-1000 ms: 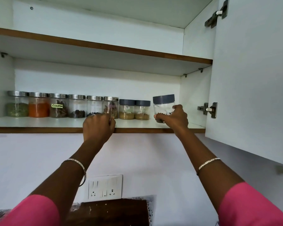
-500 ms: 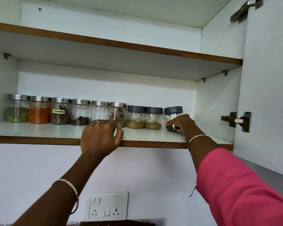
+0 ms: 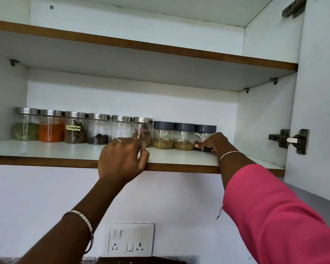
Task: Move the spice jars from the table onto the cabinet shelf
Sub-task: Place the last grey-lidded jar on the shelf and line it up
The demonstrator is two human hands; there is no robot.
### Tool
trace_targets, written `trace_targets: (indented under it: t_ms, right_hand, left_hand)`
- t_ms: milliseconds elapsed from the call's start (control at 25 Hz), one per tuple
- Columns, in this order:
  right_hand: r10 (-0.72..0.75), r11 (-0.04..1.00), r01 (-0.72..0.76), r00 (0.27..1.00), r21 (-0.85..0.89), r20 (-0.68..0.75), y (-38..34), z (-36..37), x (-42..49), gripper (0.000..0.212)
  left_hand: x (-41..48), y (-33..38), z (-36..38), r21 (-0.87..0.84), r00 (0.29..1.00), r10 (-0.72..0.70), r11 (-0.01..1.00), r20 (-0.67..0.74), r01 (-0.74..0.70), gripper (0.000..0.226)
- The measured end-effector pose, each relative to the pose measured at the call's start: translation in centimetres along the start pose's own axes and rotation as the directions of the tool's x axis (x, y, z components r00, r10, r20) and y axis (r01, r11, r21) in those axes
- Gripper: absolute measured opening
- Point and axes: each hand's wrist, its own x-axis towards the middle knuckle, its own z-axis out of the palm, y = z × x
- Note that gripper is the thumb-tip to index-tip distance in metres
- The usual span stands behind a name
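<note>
Nine spice jars line the cabinet shelf; your right hand grips the far-right jar, your left hand curls at the edge, hold unclear; table hidden.

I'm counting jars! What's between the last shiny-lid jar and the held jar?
Two grey-lidded jars of tan powder, head view; right hand grips the third jar.

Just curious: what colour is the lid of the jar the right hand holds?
Dark grey lid on that jar; head view.
</note>
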Motion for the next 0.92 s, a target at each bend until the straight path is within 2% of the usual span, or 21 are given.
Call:
trace_targets:
  t_ms: [80, 160, 280, 480, 640, 720, 800, 920]
  right_hand:
    - [-0.012, 0.998, 0.012, 1.0, 0.067, 0.013, 0.3, -0.2, -0.4, 0.08]
    - [-0.007, 0.996, 0.006, 1.0, 0.087, 0.012, 0.5, -0.5, -0.9, 0.079]
    - [-0.006, 0.998, 0.01, 0.998, 0.055, -0.065, 0.5, -1.0, -3.5, 0.078]
    - [-0.153, 0.988, 0.155, 0.981, 0.002, -0.12, 1.0, -1.2, -11.1, 0.051]
    - [-0.335, 0.933, 0.343, 0.938, 0.109, -0.084, 1.1, -1.8, -18.9, 0.016]
    - [-0.371, 0.902, 0.374, 0.927, 0.215, -0.058, 0.9, -2.6, -22.6, 0.014]
    - [-0.362, 0.876, 0.358, 0.931, 0.322, -0.051, 0.5, -3.2, -25.7, 0.011]
    - [-0.393, 0.852, 0.397, 0.916, 0.342, -0.085, 0.0, -3.0, -30.2, 0.008]
  left_hand:
    - [0.0, 0.0, 0.0, 0.0, 1.0, 0.008, 1.0, 0.0, -0.008, 0.027]
    - [0.0, -0.1, 0.0, -0.005, 1.0, 0.005, 1.0, 0.014, -0.004, 0.026]
    - [0.1, -0.1, -0.3, -0.021, 0.999, -0.003, 1.0, 0.036, 0.004, 0.025]
    - [0.3, 0.0, -0.9, -0.025, 0.991, 0.019, 1.0, 0.135, -0.016, 0.032]
    - [-0.8, 1.2, -2.5, 0.028, 0.968, -0.125, 0.992, 0.217, 0.122, 0.03]
    - [-1.7, 2.0, -4.0, 0.046, 0.946, -0.161, 0.987, 0.283, 0.154, 0.029]
    - [-2.3, 2.6, -6.1, 0.025, 0.923, -0.138, 0.99, 0.358, 0.139, 0.027]
    - [-3.7, 2.2, -10.6, -0.052, 0.897, -0.134, 0.984, 0.421, 0.172, 0.021]
